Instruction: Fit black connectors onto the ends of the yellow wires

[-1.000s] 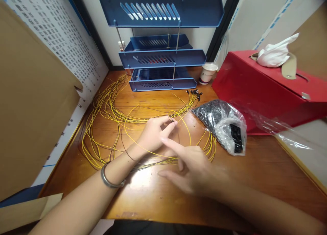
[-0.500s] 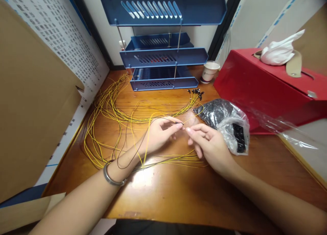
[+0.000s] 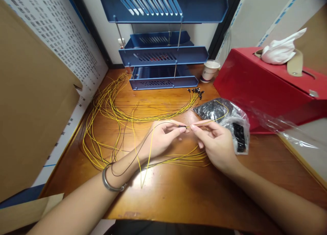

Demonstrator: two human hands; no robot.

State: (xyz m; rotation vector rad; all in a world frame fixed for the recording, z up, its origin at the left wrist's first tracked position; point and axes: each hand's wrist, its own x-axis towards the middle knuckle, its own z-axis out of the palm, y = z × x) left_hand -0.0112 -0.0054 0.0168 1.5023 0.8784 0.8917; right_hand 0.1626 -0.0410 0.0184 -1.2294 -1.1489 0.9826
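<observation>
A metal bangle [image 3: 109, 182] circles the left wrist at seven o'clock. Above it, the left hand [image 3: 159, 139] pinches a small black connector [image 3: 182, 126] on a dark thin wire [image 3: 133, 156] between thumb and forefinger at the middle of the wooden desk [image 3: 178, 194]. The right hand [image 3: 217, 143], just at three o'clock from it, pinches a yellow wire [image 3: 206, 121] whose tip meets that connector. Loose yellow wires [image 3: 107, 126] sprawl toward ten o'clock. A clear bag of black parts [image 3: 224, 120] lies at two o'clock, beside a red box [image 3: 268, 88]. At twelve o'clock stand a blue stacked tray rack [image 3: 163, 54] and a paper cup [image 3: 209, 70], its print too small to read.
</observation>
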